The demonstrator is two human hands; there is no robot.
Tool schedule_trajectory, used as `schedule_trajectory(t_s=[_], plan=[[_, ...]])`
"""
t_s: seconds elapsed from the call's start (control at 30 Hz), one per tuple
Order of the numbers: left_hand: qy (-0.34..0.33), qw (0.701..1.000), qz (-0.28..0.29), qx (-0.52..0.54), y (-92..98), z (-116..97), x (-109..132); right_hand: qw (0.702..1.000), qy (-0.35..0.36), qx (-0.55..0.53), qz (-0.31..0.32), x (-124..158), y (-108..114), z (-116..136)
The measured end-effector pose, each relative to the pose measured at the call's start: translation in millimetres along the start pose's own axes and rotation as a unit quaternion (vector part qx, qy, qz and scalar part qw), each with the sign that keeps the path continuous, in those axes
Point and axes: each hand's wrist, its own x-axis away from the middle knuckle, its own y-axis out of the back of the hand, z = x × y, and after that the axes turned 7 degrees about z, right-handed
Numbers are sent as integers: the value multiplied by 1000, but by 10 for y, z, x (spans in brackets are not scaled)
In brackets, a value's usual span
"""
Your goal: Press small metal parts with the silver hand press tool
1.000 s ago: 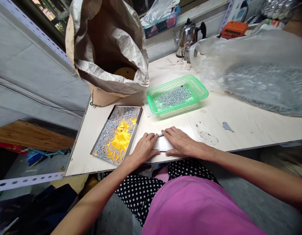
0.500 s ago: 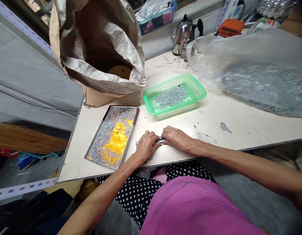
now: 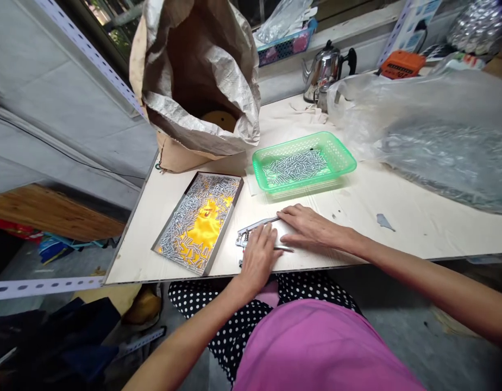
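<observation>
A flat silvery metal plate point(image 3: 251, 232) lies near the front edge of the white table point(image 3: 397, 201). My left hand point(image 3: 259, 255) lies flat on its near part, fingers stretched out. My right hand point(image 3: 308, 225) rests flat on its right part, fingers pointing left. Left of the hands sits a shallow metal tray point(image 3: 200, 220) with a yellow bottom and several small silvery pins. Behind the hands stands a green plastic basket point(image 3: 303, 161) holding more of the same pins.
A big open paper sack point(image 3: 198, 76) stands at the table's back left. A large clear plastic bag of metal parts point(image 3: 434, 136) covers the right side. A steel kettle point(image 3: 326, 68), an orange device point(image 3: 401, 62) and a blue basket point(image 3: 286, 43) stand at the back.
The metal plate has come further out to the left from under my hands, its notched left end now showing. My left hand has shifted nearer the table edge. The camera has shifted.
</observation>
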Motion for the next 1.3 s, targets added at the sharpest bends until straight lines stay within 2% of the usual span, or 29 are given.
schedule_trajectory(t_s=[0.2, 0.33, 0.43, 0.5, 0.57, 0.67, 0.77, 0.9, 0.97, 1.03, 1.1, 1.17, 1.23, 1.3], plan=[[-43, 998, 1, 54, -189, -165, 230, 998, -50, 27, -42, -158, -106, -19], [-50, 993, 9, 104, -187, -144, 279, 994, -75, 7, -85, -311, -124, -137], [-54, 992, 5, 116, -168, -127, 286, 991, -95, 38, -90, -349, -83, -61], [-57, 991, 6, 120, -166, -126, 285, 993, -54, 61, -83, -378, -57, 113], [-54, 990, 14, 128, -178, -132, 287, 996, 42, 64, -54, -445, -49, 340], [-27, 990, 31, 134, -215, -141, 303, 981, 182, 60, 23, -626, -63, 651], [-14, 991, 45, 127, -244, -138, 324, 969, 226, 83, 62, -815, -74, 821], [-23, 990, 56, 125, -249, -115, 335, 952, 276, 104, 77, -928, -79, 880], [-20, 990, 59, 125, -248, -107, 332, 949, 299, 71, 69, -936, -82, 893], [-24, 990, 56, 125, -238, -116, 328, 958, 285, 11, 28, -933, -44, 909], [-40, 991, 42, 123, -201, -140, 327, 967, 247, -45, -46, -923, 86, 907], [-69, 991, 17, 114, -113, -158, 332, 967, 198, -73, -140, -898, 331, 845], [-82, 992, -37, 91, 37, -128, 334, 960, 136, -71, -232, -845, 653, 691], [-19, 992, -112, 58, 243, -5, 319, 952, 51, -33, -301, -766, 963, 461]])
